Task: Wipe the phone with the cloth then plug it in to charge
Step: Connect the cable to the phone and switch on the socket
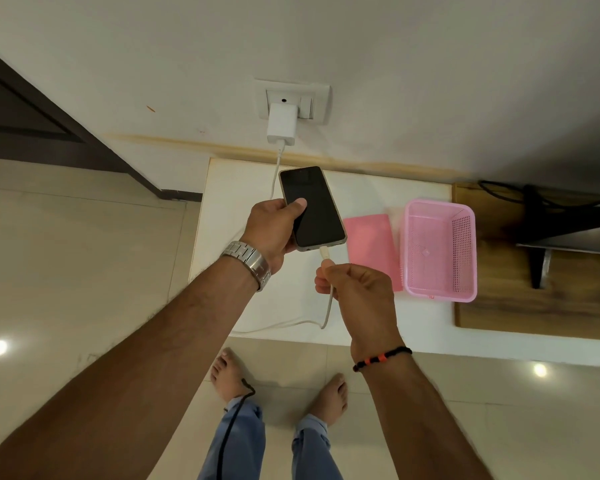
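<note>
The white surface (pixel 430 323) butts against the wall, its near edge just ahead of the person's bare feet; open room lies between that edge and the hands. The left hand (pixel 274 230) grips the phone (pixel 312 207) above the surface, thumb on its dark, blank screen. The right hand (pixel 357 289) pinches the charging cable (pixel 329 303) just behind its plug, which meets the phone's lower edge. The cable runs to a white charger (pixel 281 128) in the wall socket (pixel 291 100). A folded pink cloth (pixel 373 247) lies touching a pink basket (pixel 440 251).

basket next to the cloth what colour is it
Pink, with perforated mesh walls; the basket shows clearly in the head view.
</note>
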